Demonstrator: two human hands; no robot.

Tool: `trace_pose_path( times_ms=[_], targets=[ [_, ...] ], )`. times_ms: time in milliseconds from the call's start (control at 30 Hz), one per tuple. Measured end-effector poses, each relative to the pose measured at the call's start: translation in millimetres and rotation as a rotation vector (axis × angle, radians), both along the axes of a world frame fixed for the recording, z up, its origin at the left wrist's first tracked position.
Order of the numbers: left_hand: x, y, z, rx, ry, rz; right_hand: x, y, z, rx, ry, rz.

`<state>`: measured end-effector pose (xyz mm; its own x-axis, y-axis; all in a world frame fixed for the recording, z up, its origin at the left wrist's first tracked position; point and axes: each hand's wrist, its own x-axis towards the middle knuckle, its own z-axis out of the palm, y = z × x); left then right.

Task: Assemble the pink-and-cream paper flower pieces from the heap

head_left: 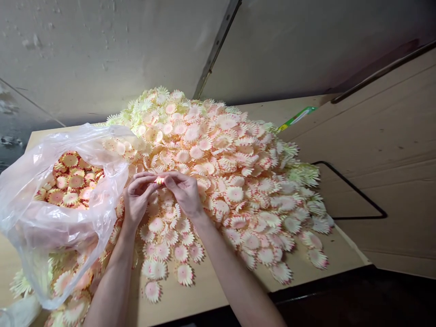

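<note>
Flower (159,180), seemingly edge-on, sits between the fingertips of left hand (136,195) and right hand (184,193), both pinched closed on it, over the left of the pile (235,154), right of the bag (68,227).

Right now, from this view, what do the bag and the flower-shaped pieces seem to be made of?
The bag: probably thin, glossy plastic, since it is translucent, creased and catches highlights.
The flower-shaped pieces: matte, perhaps fabric or paper; their thin, notched edges leave this open.
</note>
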<state>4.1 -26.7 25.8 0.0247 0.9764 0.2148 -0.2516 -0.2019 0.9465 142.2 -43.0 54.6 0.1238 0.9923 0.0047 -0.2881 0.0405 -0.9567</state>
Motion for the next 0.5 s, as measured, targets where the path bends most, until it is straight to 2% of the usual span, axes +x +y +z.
trace_pose_path(
  times_ms=[100, 167, 333, 500],
  targets=[
    [0, 0, -0.2, -0.053, -0.033, 0.063, 2, -2, 1.3, -0.031, 0.004, 0.146],
    [1, -1, -0.2, -0.114, -0.069, 0.104, 4, -2, -0.9, -0.052, 0.007, 0.186],
    [4, -2, 1.7, -0.1, -0.077, 0.139, 8, -1, -8.4, -0.072, -0.008, 0.148],
    [3, -2, 3.0, -0.106, -0.028, 0.108, 7, 0, -5.6, -0.074, -0.011, 0.12]
  ],
)
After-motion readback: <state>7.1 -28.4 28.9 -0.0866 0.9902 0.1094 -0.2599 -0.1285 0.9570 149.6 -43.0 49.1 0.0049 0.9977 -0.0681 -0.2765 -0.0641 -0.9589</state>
